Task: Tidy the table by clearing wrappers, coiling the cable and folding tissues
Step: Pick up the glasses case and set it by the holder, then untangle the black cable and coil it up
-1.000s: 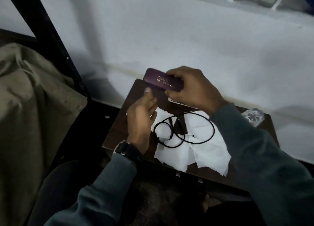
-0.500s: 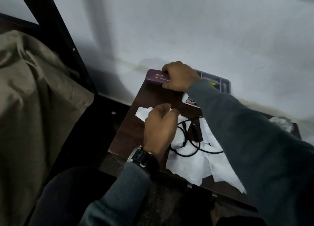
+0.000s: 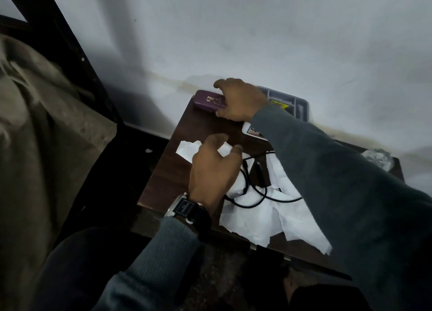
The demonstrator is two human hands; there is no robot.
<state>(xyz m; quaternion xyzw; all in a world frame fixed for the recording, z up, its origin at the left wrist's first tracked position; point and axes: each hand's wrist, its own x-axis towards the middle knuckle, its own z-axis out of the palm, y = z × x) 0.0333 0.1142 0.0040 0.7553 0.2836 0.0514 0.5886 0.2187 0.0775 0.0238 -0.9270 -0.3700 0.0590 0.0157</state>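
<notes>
While the right hand (image 3: pixel 240 100) is gripping the maroon packet (image 3: pixel 209 101) at the table's (image 3: pixel 168 177) far edge, upper middle of the frame — apparently parking it by the wall to free space — the left hand (image 3: pixel 212 170) is hovering with fingers loosely spread, holding nothing, over the crumpled tissues (image 3: pixel 268 222) at centre. The black cable (image 3: pixel 252 201) is lying uncoiled across them.

Case (image 3: pixel 208 100): maroon-purple, pale lettering; table (image 3: pixel 173 165): dark brown, wood-grain streaks; tissues (image 3: pixel 252 222): plain white; cable (image 3: pixel 250 206): black; sleeves (image 3: pixel 173 238): grey-teal, ribbed knit at the cuff; watch strap (image 3: pixel 187 209): black, pale stitching, silver-toned metal; tray (image 3: pixel 301 105): grey, yellow label inside; cloth (image 3: pixel 35 123): drab olive; wall (image 3: pixel 257 30): off-white, brownish stain line.
</notes>
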